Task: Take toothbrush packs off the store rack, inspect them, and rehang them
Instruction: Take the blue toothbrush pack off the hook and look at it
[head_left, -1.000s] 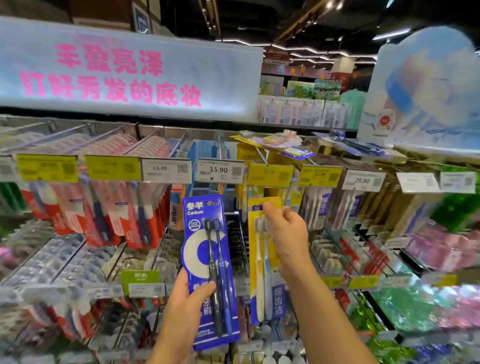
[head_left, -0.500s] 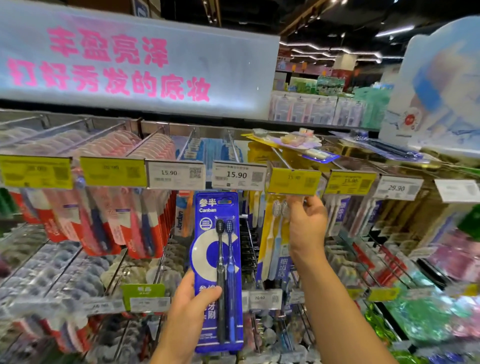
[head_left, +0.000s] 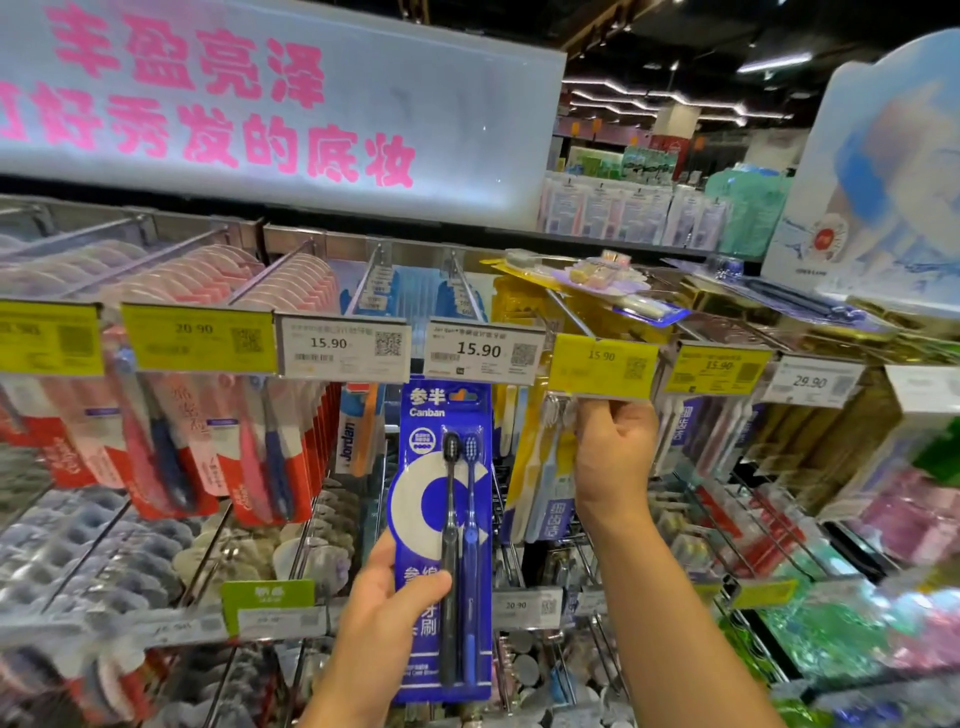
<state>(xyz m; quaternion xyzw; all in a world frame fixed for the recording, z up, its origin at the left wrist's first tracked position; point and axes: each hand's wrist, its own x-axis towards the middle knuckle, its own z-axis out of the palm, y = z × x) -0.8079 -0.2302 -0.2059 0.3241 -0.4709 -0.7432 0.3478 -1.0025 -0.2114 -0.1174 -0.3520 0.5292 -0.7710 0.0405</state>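
My left hand (head_left: 387, 608) grips the lower part of a blue Canban toothbrush pack (head_left: 441, 519) holding one black and one blue brush, upright in front of the rack. My right hand (head_left: 615, 457) is raised just under a yellow price tag (head_left: 602, 366) and pinches the top of a yellow toothbrush pack (head_left: 540, 483), which hangs down to the left of my wrist. Whether that pack's top sits on the hook is hidden behind the tag and my fingers.
Rows of metal hooks (head_left: 462, 291) carry red packs (head_left: 249, 457) at left and gold packs (head_left: 831, 431) at right, with price tags along the front. A loose pack (head_left: 602, 278) lies on top of the hooks. A lit sign (head_left: 260, 104) hangs overhead.
My right hand has lifted the yellow pack from below the tags up to the hook under the yellow price tag. The blue pack in my left hand rose slightly.
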